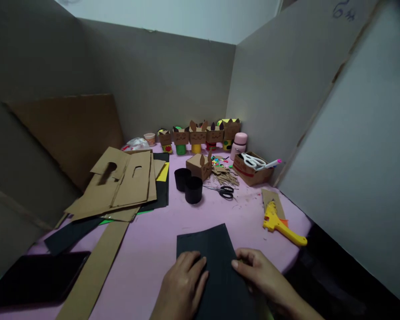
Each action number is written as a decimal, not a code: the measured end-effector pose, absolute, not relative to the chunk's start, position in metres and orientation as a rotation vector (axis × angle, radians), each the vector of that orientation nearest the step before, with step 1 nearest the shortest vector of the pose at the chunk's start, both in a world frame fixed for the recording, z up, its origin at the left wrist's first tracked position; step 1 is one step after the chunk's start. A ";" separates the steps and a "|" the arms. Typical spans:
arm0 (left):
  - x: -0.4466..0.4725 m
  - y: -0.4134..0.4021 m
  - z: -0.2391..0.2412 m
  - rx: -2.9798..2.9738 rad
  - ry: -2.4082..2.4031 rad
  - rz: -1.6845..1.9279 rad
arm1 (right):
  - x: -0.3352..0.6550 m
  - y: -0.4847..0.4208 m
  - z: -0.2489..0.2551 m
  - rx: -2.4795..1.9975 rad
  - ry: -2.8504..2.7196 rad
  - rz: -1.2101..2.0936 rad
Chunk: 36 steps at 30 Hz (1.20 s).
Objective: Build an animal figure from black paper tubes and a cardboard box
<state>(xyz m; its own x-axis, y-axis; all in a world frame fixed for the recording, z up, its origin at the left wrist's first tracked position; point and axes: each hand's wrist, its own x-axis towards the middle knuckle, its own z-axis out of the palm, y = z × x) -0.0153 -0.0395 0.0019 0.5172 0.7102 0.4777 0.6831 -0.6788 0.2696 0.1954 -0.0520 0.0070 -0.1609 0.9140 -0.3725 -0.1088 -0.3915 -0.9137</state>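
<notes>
Flattened cardboard (133, 182) lies at left on a pink table (146, 249). Near the front, the left hand (183, 282) rests on a black sheet (216, 255), fingers slightly apart. The right hand (258, 271) pinches the sheet's right edge between thumb and forefinger. Farther right lies a yellow glue gun (283, 228).

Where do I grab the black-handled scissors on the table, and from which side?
Take the scissors by their black finger loops, probably best coming from the right, near side. They lie flat with the loops to the right, while the blades point left towards the nearer black cylinder, so your fingers should stay clear of the blades.
</notes>
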 end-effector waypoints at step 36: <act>-0.037 -0.118 0.115 1.153 1.195 1.416 | 0.198 -0.137 0.002 -1.193 -0.806 1.486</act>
<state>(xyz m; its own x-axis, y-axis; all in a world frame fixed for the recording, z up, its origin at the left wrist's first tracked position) -0.0370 -0.1182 0.1147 -0.1346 0.9867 0.0912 -0.0755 -0.1020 0.9919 0.1978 -0.1373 0.0019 0.0132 0.9629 -0.2697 -0.2987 -0.2536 -0.9200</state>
